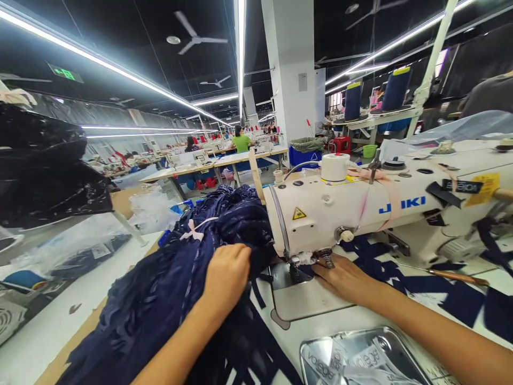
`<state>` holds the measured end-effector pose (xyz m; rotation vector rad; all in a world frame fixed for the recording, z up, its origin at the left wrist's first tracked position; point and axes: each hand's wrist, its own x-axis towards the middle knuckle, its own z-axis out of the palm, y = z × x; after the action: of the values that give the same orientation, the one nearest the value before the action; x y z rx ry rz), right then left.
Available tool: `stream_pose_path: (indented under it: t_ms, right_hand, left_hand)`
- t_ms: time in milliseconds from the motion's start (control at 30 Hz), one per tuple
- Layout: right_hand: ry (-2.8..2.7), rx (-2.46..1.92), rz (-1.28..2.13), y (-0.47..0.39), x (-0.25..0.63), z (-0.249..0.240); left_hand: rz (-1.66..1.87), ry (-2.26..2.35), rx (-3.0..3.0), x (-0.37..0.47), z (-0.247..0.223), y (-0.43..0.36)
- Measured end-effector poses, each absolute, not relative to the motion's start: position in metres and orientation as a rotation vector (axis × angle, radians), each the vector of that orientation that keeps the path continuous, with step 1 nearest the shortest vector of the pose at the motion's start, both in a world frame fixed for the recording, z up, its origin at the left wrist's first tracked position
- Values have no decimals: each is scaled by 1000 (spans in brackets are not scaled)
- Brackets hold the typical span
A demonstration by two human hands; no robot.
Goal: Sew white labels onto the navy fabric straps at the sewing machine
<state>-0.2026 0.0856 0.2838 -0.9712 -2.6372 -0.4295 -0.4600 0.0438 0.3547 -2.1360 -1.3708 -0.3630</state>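
A large heap of dark navy fabric (160, 289) lies left of a white sewing machine (320, 214). On that heap, my left hand (229, 267) has its fingers curled into the cloth, gripping it. Just right of the needle area, my right hand (340, 275) rests low with its fingers reaching under the machine head; the fingertips are partly hidden, and navy cloth shows beside the presser foot (297, 271). A metal needle plate (284, 286) is set in the white table. Near the front edge sits a metal tray (360, 334) of printed labels.
Navy scraps (420, 289) and a wooden-handled tool (457, 275) lie right of my right hand. A black plastic bag (44, 166) is at the left. Thread cones (352, 101) stand behind the machine. A person in green (241, 141) is at a farther table.
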Motion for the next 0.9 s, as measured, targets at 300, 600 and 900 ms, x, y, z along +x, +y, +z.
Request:
stream_pose_path:
  t_ms: [300, 600, 900]
  right_hand:
    - [-2734, -1058, -586, 76, -213, 291]
    - [-2705, -742, 23, 42, -284, 309]
    - [-2627, -802, 229, 65, -336, 312]
  left_hand:
    - [143, -1213, -2241, -497, 371, 22]
    - [5, -1076, -2466, -518, 352, -27]
    - [77, -1394, -2509, -541, 363, -51]
